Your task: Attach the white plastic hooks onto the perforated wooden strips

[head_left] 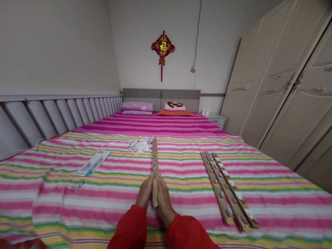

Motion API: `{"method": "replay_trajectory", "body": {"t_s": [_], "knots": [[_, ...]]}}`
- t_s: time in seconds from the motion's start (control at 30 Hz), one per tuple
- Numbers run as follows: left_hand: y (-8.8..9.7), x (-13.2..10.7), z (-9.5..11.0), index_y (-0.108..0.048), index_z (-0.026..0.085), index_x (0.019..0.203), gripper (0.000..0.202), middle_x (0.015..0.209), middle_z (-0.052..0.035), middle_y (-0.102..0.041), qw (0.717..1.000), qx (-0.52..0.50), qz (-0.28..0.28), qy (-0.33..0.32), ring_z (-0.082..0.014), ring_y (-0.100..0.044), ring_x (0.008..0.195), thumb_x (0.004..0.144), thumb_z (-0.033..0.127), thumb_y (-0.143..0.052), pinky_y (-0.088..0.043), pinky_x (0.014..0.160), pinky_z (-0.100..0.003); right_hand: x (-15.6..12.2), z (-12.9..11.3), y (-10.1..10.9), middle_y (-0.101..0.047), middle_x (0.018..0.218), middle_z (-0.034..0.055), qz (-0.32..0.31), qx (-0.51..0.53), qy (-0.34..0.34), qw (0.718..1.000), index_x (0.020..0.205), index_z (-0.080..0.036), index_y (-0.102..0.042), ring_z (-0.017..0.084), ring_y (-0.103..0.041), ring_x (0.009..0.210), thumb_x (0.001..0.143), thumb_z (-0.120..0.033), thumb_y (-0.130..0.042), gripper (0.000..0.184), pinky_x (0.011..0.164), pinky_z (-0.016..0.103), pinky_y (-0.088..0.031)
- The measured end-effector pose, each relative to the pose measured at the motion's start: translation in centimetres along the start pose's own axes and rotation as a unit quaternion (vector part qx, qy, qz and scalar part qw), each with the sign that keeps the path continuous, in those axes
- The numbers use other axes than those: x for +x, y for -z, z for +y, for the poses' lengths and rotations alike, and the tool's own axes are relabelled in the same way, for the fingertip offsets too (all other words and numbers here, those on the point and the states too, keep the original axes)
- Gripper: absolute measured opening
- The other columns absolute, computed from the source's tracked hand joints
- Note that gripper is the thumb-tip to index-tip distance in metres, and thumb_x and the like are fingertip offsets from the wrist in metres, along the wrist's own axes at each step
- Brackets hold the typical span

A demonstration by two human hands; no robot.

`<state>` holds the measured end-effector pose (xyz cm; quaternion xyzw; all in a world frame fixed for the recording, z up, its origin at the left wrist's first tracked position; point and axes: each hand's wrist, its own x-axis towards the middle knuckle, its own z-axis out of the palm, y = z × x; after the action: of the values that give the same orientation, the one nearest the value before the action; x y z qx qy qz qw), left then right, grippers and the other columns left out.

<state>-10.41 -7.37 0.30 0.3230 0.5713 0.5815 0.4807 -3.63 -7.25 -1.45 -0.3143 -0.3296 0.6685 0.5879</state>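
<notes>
Between my two hands a long, narrow brown cardboard strip (155,173) stands on edge, pointing away from me, with small shiny pieces along its left face. My left hand (144,192) grips its near part from the left. From the other side my right hand (164,200) presses against it, fingers stretched along the strip. Just left of its far end lies a small heap of white printed cards or packets (140,146). To the right, three similar strips with shiny metal pieces lie side by side: a left one (217,188), a middle one (228,191) and a right one with white round patches (231,185).
A striped sheet (181,207) covers the bed. On its left lie a flat white package (93,163) and a thin dark wire-like item (77,185). Pillows (137,106) rest by the headboard (142,93). A slatted rail (62,110) runs along the left, wardrobes (275,83) along the right.
</notes>
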Motion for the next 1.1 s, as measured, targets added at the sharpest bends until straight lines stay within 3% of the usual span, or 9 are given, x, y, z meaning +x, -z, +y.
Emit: {"method": "replay_trajectory", "body": {"t_s": [0.13, 0.27, 0.4, 0.47, 0.57, 0.63, 0.83, 0.93, 1.1], "knots": [[0.2, 1.9, 0.5, -0.06, 0.016, 0.062, 0.047, 0.051, 0.0015, -0.054, 0.998, -0.008, 0.014, -0.064, -0.0123, -0.051, 0.053, 0.056, 0.061, -0.069, -0.039, 0.049, -0.022, 0.2, 0.2, -0.1, -0.063, 0.124, 0.0091, -0.008, -0.02, 0.035, 0.999, 0.121, -0.016, -0.061, 0.025, -0.053, 0.118, 0.076, -0.053, -0.06, 0.058, 0.1, 0.033, -0.04], [0.7, 3.2, 0.1, -0.057, 0.016, 0.063, 0.048, 0.047, 0.0052, -0.048, 0.999, -0.051, 0.02, 0.001, -0.0081, -0.042, 0.043, 0.054, 0.062, -0.069, -0.032, 0.042, -0.02, -0.2, 0.3, 0.4, -0.064, 0.123, 0.0085, -0.015, -0.004, 0.016, 1.0, 0.122, -0.018, -0.061, 0.026, -0.056, 0.116, 0.076, -0.054, -0.059, 0.059, 0.098, 0.035, -0.043], [0.6, 3.6, -0.1, -0.06, 0.016, 0.073, 0.052, 0.054, 0.003, -0.054, 0.996, -0.072, -0.001, 0.049, -0.0097, -0.048, 0.047, 0.055, 0.064, -0.067, -0.036, 0.045, -0.021, -0.4, 0.4, 0.6, -0.063, 0.123, 0.0075, -0.027, -0.012, 0.016, 0.999, 0.122, -0.019, -0.061, 0.026, -0.054, 0.118, 0.076, -0.055, -0.06, 0.058, 0.1, 0.036, -0.041], [0.4, 4.0, 0.0, -0.06, 0.015, 0.071, 0.051, 0.054, 0.0025, -0.054, 0.999, -0.038, 0.002, 0.01, -0.0108, -0.049, 0.048, 0.055, 0.062, -0.069, -0.037, 0.046, -0.023, -0.5, 0.6, 0.5, -0.063, 0.123, 0.0078, -0.04, -0.015, 0.029, 0.999, 0.122, -0.019, -0.061, 0.025, -0.053, 0.119, 0.077, -0.055, -0.058, 0.057, 0.102, 0.035, -0.038], [0.1, 5.0, 0.2, -0.061, 0.014, 0.072, 0.048, 0.058, 0.001, -0.057, 0.996, 0.002, 0.055, -0.064, -0.0134, -0.053, 0.055, 0.051, 0.056, -0.073, -0.041, 0.052, -0.025, -0.8, 0.8, 0.5, -0.066, 0.118, 0.0092, -0.045, -0.021, 0.036, 0.998, 0.12, -0.019, -0.062, 0.024, -0.053, 0.117, 0.079, -0.055, -0.057, 0.056, 0.1, 0.035, -0.04], [0.1, 5.8, 0.3, -0.061, 0.014, 0.073, 0.045, 0.059, 0.0006, -0.058, 0.994, 0.013, 0.08, -0.076, -0.0142, -0.053, 0.057, 0.053, 0.054, -0.071, -0.041, 0.053, -0.026, -0.9, 0.7, 0.6, -0.068, 0.113, 0.009, -0.038, -0.027, 0.032, 0.998, 0.118, -0.018, -0.063, 0.024, -0.055, 0.114, 0.078, -0.056, -0.057, 0.055, 0.098, 0.034, -0.041], [0.7, 7.4, 0.5, -0.054, 0.018, 0.065, 0.03, 0.049, 0.0058, -0.048, 0.998, -0.023, 0.062, -0.022, -0.0095, -0.044, 0.044, 0.058, 0.046, -0.063, -0.032, 0.043, -0.022, -1.2, -0.1, 1.3, -0.072, 0.096, 0.0051, -0.016, -0.041, 0.021, 0.999, 0.112, -0.02, -0.066, 0.023, -0.063, 0.094, 0.075, -0.057, -0.06, 0.052, 0.081, 0.032, -0.05], [1.0, 7.8, 0.9, -0.054, 0.017, 0.068, 0.031, 0.053, 0.0045, -0.053, 0.994, -0.079, 0.072, 0.027, -0.0084, -0.048, 0.046, 0.055, 0.043, -0.066, -0.031, 0.043, -0.02, -1.4, -0.5, 1.8, -0.071, 0.084, 0.0046, 0.0, -0.043, 0.009, 0.999, 0.112, -0.018, -0.066, 0.023, -0.065, 0.085, 0.074, -0.058, -0.06, 0.055, 0.072, 0.03, -0.052], [0.9, 8.0, 1.9, -0.059, 0.017, 0.079, 0.047, 0.06, 0.004, -0.055, 0.996, -0.08, 0.035, 0.03, -0.0084, -0.052, 0.051, 0.052, 0.053, -0.073, -0.04, 0.052, -0.022, -2.3, -0.9, 2.6, -0.072, 0.089, 0.0056, -0.012, -0.058, -0.003, 0.998, 0.116, -0.018, -0.065, 0.024, -0.064, 0.091, 0.074, -0.057, -0.062, 0.057, 0.08, 0.034, -0.051]]}}
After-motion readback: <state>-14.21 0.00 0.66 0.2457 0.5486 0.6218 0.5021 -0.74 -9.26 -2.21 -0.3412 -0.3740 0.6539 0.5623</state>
